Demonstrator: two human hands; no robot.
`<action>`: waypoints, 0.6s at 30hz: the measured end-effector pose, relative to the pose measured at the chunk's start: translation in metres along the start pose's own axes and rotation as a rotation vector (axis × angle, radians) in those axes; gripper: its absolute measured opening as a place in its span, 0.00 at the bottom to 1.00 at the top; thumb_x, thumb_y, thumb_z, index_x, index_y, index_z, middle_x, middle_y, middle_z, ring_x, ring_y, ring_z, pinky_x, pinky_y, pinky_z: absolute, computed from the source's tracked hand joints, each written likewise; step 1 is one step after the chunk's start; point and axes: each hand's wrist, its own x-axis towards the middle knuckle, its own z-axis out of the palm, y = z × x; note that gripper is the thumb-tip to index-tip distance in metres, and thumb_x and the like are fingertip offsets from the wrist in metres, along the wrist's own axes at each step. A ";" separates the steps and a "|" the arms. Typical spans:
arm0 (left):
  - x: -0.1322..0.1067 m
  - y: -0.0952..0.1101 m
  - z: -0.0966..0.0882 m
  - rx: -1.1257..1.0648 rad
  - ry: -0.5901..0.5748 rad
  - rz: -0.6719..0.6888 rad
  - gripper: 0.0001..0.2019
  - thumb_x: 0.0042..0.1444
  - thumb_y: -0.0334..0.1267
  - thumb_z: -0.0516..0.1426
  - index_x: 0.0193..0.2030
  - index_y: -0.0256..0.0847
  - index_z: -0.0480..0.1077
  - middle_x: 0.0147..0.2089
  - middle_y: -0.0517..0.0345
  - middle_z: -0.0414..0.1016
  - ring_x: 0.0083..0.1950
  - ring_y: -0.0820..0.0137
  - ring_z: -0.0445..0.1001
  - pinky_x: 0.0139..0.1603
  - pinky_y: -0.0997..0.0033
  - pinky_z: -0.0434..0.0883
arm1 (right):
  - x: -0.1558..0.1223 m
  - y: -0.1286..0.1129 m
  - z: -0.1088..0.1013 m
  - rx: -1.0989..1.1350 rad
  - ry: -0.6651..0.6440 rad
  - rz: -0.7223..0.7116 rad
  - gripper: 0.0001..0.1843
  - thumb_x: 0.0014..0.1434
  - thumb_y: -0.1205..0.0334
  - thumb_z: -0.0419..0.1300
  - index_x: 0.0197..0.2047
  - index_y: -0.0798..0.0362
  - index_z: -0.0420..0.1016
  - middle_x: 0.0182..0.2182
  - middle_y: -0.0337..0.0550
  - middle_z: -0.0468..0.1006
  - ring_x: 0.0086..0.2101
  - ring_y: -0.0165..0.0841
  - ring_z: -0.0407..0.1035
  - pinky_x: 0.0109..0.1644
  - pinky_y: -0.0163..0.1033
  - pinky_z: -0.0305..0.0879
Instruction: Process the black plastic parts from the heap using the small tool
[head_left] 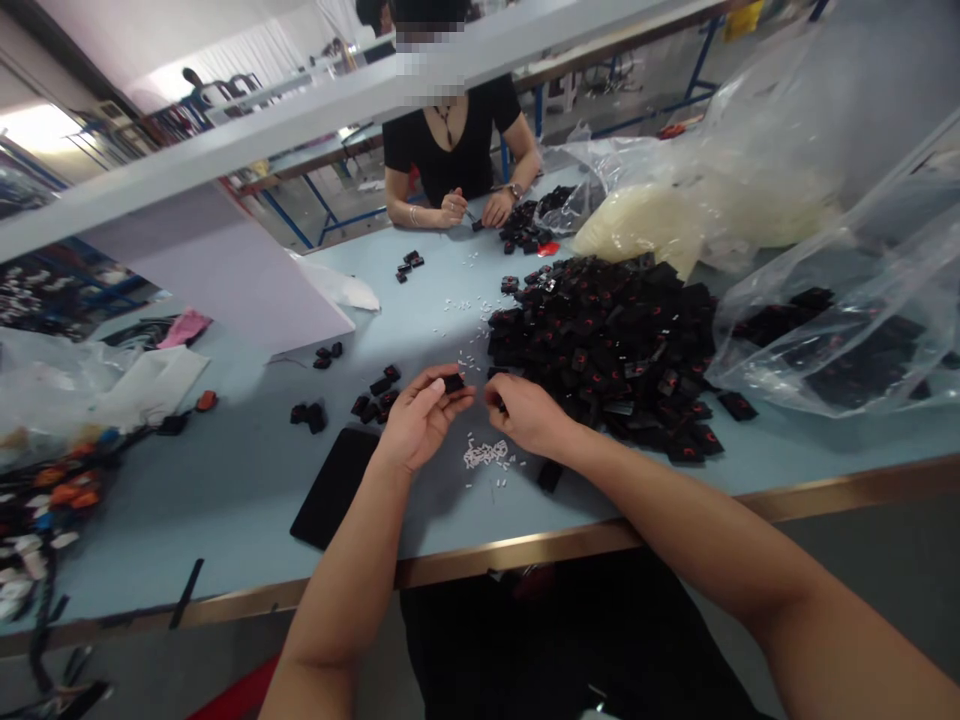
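One black part (453,383) in half-curled left hand (420,420) | right hand (529,412) pinched

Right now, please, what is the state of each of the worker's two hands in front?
Left hand: holding a small black block.
Right hand: curled; whether it holds anything cannot be told.

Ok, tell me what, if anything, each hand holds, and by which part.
The left hand holds a small black block by the end nearest the thumb. Whether the right hand holds anything cannot be told; its fingertips are too unclear.
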 end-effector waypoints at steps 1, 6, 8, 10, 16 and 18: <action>-0.001 0.000 0.001 -0.018 -0.011 -0.002 0.14 0.54 0.41 0.66 0.45 0.40 0.75 0.42 0.54 0.80 0.46 0.66 0.81 0.49 0.66 0.77 | 0.001 0.002 0.000 0.064 0.043 0.001 0.10 0.55 0.74 0.57 0.40 0.56 0.73 0.37 0.48 0.78 0.37 0.35 0.71 0.41 0.37 0.64; -0.003 0.000 0.002 -0.067 -0.006 -0.019 0.13 0.54 0.44 0.66 0.41 0.39 0.73 0.41 0.56 0.79 0.44 0.67 0.82 0.46 0.70 0.78 | 0.002 0.005 -0.002 0.363 0.197 0.056 0.06 0.61 0.67 0.57 0.39 0.54 0.76 0.37 0.45 0.79 0.39 0.34 0.72 0.45 0.39 0.66; -0.004 -0.001 0.003 -0.078 -0.003 -0.038 0.14 0.54 0.45 0.67 0.41 0.38 0.73 0.40 0.56 0.79 0.42 0.67 0.82 0.43 0.70 0.79 | 0.003 0.004 -0.003 0.437 0.222 0.098 0.07 0.61 0.64 0.57 0.39 0.53 0.76 0.36 0.43 0.80 0.37 0.34 0.72 0.44 0.39 0.66; -0.005 -0.001 0.003 -0.084 -0.018 -0.053 0.15 0.53 0.45 0.67 0.41 0.39 0.73 0.41 0.55 0.79 0.43 0.64 0.82 0.44 0.68 0.79 | 0.003 0.003 -0.005 0.481 0.235 0.126 0.07 0.60 0.63 0.58 0.39 0.53 0.77 0.35 0.42 0.80 0.36 0.34 0.72 0.42 0.39 0.66; -0.004 -0.003 0.008 -0.067 -0.011 0.000 0.16 0.46 0.37 0.70 0.41 0.40 0.74 0.42 0.56 0.79 0.47 0.62 0.81 0.48 0.64 0.77 | 0.002 0.000 -0.010 0.601 0.247 0.155 0.08 0.56 0.62 0.61 0.38 0.54 0.79 0.34 0.42 0.81 0.34 0.33 0.71 0.39 0.38 0.64; -0.002 -0.005 0.008 -0.036 0.027 0.043 0.19 0.42 0.35 0.72 0.41 0.41 0.75 0.42 0.58 0.78 0.44 0.66 0.80 0.46 0.67 0.76 | 0.002 -0.001 -0.011 0.653 0.254 0.153 0.07 0.55 0.61 0.62 0.37 0.53 0.80 0.33 0.41 0.80 0.34 0.33 0.71 0.39 0.38 0.64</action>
